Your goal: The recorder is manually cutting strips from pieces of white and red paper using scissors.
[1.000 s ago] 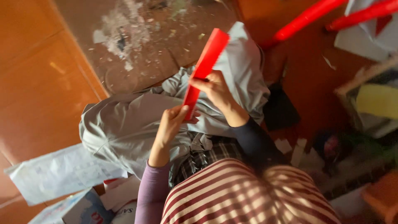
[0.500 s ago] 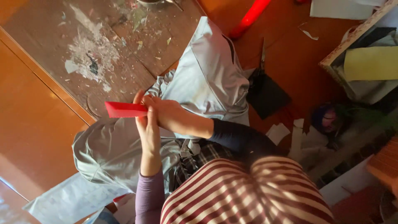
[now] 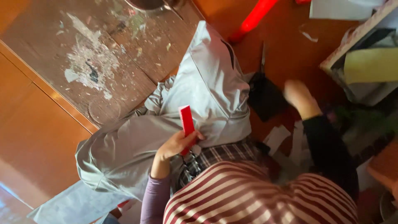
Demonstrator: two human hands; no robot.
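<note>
Warm light fell across an orange-brown floor [image 3: 37, 145]. A worn wooden board [image 3: 83, 49], flecked with pale scraps and paint, lay at the upper left. A cluttered wooden shelf [image 3: 356, 33] stood at the right edge.

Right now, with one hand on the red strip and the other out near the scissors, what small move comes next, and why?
Probably the right hand closes on the scissors: it hovers empty beside them, while the left hand holds the red strip over the lap.
</note>
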